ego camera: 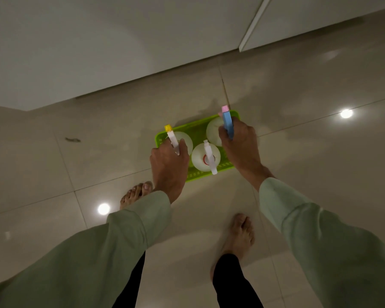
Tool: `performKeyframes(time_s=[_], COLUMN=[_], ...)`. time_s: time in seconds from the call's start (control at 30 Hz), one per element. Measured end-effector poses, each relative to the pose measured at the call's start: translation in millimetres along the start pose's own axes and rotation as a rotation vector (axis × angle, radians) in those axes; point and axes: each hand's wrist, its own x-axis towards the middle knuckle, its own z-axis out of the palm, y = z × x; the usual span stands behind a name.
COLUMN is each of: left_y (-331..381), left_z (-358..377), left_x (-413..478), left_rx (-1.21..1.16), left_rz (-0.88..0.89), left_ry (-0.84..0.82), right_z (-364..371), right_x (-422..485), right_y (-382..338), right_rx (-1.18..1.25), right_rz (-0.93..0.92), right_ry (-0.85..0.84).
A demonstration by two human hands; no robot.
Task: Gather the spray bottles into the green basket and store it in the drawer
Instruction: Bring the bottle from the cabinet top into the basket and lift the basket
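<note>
A bright green basket (pixel 188 127) sits low over the tiled floor with three white spray bottles standing in it. My left hand (pixel 168 165) is at the basket's left side, closed around the bottle with the yellow-tipped nozzle (pixel 172 136). My right hand (pixel 240 141) is at the right side, closed around the bottle with the blue trigger and pink tip (pixel 227 121). The third bottle (pixel 206 157), with a white trigger and a red collar, stands untouched between my hands. Whether the basket rests on the floor or hangs from my hands I cannot tell.
White cabinet fronts (pixel 120 52) run along the far side, with a vertical seam (pixel 252 23) at the upper right. My bare feet (pixel 238 236) stand on glossy beige tiles just behind the basket. Ceiling lights reflect on the floor (pixel 103 208). A small dark smudge (pixel 72 140) lies at left.
</note>
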Motion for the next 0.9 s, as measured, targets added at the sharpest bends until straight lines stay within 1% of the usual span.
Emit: performKeyframes(time_s=[0.13,0.33,0.53,0.7,0.77,0.83,0.9], left_y=[-2,-3,-3,-2,-3,-2,-1], left_z=[-1,-4,-3,-6,-9,-14,-21], left_x=[3,7,5,4,3,1,-4], left_rx=[0.015,0.026,0.029,0.012,-0.001,-0.028,-0.039], left_rz=[0.014,0.05,0.023,0.002,-0.002,0.012,0.016], left_ry=[-0.047,-0.058,-0.083,-0.083,-0.09,-0.101,-0.108], right_z=[1,2,3,0,-3,-7,-8], right_x=[0,0,-1,-2,-9,-26,-48], right_y=[-1,-1,0,4,2,-3,-11], right_rx=[0.0,0.0,0.008,0.074,0.108,0.093,0.1], right_rz=[0.009,0.024,0.018,0.049,0.109,0.135,0.121], right_ry=[-0.001,-0.002,-0.012,-0.075,-0.016,0.127,0.258])
